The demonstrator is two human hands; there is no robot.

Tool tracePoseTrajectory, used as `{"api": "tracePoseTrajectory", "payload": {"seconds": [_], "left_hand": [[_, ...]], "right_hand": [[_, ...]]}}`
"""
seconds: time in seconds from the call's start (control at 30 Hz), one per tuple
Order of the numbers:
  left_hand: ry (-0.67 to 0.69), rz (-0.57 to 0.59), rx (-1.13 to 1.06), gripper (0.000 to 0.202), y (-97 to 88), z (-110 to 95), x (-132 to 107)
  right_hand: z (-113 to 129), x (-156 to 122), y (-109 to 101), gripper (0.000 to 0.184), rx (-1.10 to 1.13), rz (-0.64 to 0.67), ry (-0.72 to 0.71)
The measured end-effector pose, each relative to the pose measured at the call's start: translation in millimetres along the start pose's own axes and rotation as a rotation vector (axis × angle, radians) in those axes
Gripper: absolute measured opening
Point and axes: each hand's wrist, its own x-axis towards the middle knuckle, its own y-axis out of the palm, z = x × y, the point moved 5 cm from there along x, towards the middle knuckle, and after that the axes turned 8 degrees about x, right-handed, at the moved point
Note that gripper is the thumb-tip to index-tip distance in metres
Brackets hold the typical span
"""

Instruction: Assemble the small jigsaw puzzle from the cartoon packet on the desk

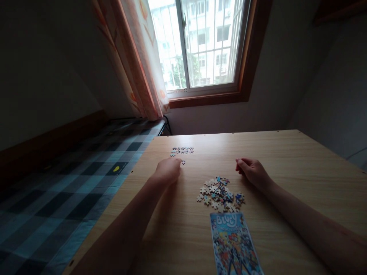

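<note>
Closest to the camera, a printed sheet headed "BLUEY" point(233, 244) lies on the wooden table point(301, 172), its lower end cut off by the frame and its face crowded with small colourful figures. Just beyond its top edge sits a loose pile of puzzle pieces point(218, 193), some showing blue printing, others pale; whether the nearest ones touch the sheet is hard to tell.

Toward the table's far left corner, more pieces stand in two short rows point(186, 151) running roughly along the far edge, with one single piece point(172, 155) below their left end. Nearer than these rows, another lone piece point(183, 162) lies just beside the fingers of the left hand point(168, 170). That hand reaches in over the table's left side, knuckles up and fingers bent down; its fingertips are mostly hidden, so I cannot tell whether it grips anything.

Farther toward the table's right edge, beyond the pile, the right hand point(252, 172) is loosely curled, thumb against the fingers; whether a piece is pinched there cannot be made out.

Along the table's left edge runs a bed with a checked cover point(86, 206). Past the far edge, a flowered curtain point(137, 57) hangs beside a barred window point(212, 46).
</note>
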Motion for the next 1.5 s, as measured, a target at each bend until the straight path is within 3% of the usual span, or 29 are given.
{"api": "tracePoseTrajectory", "payload": {"seconds": [0.1,0.3,0.77,0.97,1.5], "left_hand": [[0.042,0.07,0.01,0.033,2.0,-10.5,-8.1],[-0.059,0.15,-0.019,0.05,17.2,-13.6,-5.3],[-0.168,0.009,0.01,0.052,31.5,7.5,17.9],[-0.181,0.0,0.008,0.048,35.1,14.3,21.8],[-0.182,-0.029,0.001,0.051,34.2,12.8,19.2]], "right_hand": [[2.3,0.0,1.4,0.054,-0.015,0.008,-0.012],[2.3,0.1,3.4,0.054,-0.002,0.015,0.008],[0.7,0.6,3.7,0.052,-0.042,0.037,-0.007],[2.7,0.1,3.9,0.052,-0.044,0.035,-0.025],[0.6,0.6,4.1,0.05,-0.048,0.047,-0.013]]}}
